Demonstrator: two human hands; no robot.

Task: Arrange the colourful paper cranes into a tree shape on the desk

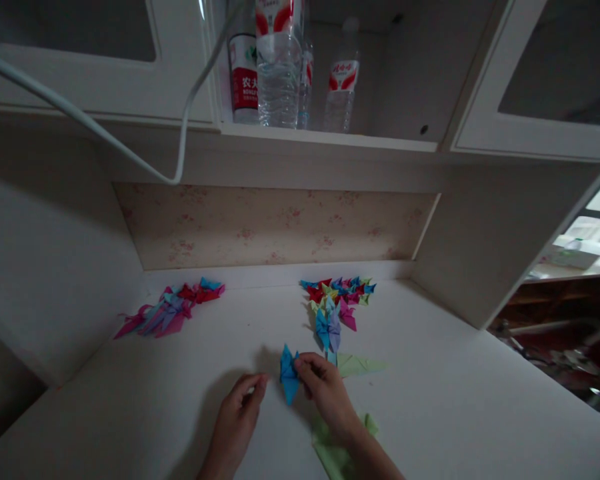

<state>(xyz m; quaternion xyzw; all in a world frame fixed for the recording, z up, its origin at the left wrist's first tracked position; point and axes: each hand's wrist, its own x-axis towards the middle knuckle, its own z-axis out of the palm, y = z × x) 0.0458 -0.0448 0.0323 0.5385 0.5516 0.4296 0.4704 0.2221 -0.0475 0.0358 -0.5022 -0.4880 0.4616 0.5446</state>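
Observation:
My right hand [325,387] pinches a blue origami crane [289,380] by one side, just above the white desk [160,413]. To its left, my left hand [240,410] has its thumb and fingertips drawn together, apart from the crane; whether anything tiny sits between them I cannot make out. Beyond my right hand lie a blue folded crane [323,328] and a lilac one [334,328], with a pale green folded paper [357,365] close by. Under my right forearm, partly covered, is a larger light green paper [337,457].
A pile of colourful paper cranes [340,290] sits at the back right, and another pile [173,308] at the back left. Overhead, a shelf [330,138] holds several plastic bottles [279,73]. A white cable or arm [105,137] hangs at upper left.

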